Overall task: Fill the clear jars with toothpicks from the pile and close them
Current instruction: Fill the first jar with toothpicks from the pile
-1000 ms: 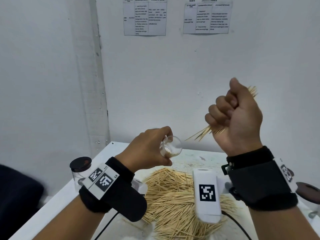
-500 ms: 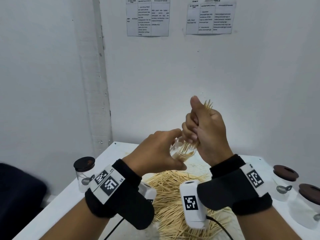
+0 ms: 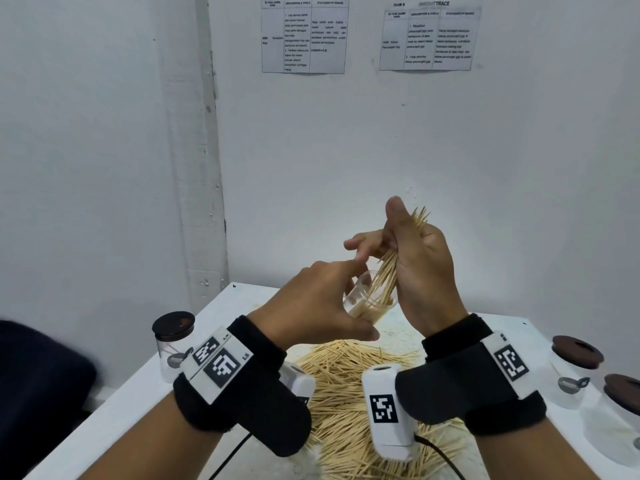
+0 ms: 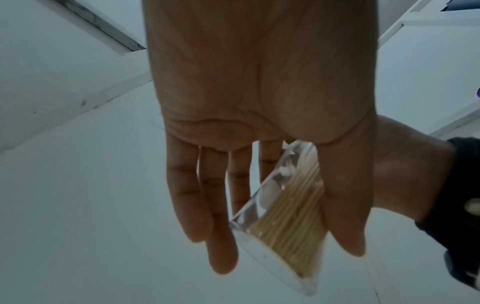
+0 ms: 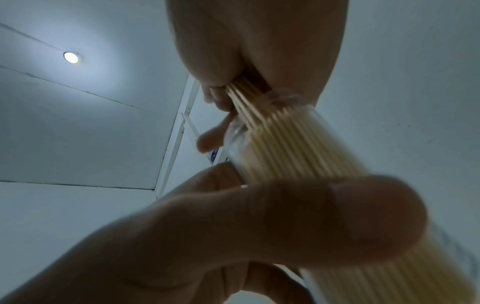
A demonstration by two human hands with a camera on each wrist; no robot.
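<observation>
an open clear jar is held tilted above the far part of the white table, over the pile of toothpicks. it is gripped by the left hand, thumb on one side and fingers on the other; in the left wrist view the jar is seen between thumb and fingers, which lie nearly straight along it. a bundle of toothpicks is held by the right hand, the fingers loosely curled round it and the thumb raised; the lower ends are inside the jar's mouth, the upper tips stand out above the hand. in the right wrist view the bundle is seen passing through the rim into the jar, packed closely. how firmly the bundle is gripped cannot be told.

a closed jar with a dark lid stands at the left edge of the table. two more lidded jars stand at the right edge, near one another. two printed sheets are fixed to the far wall.
</observation>
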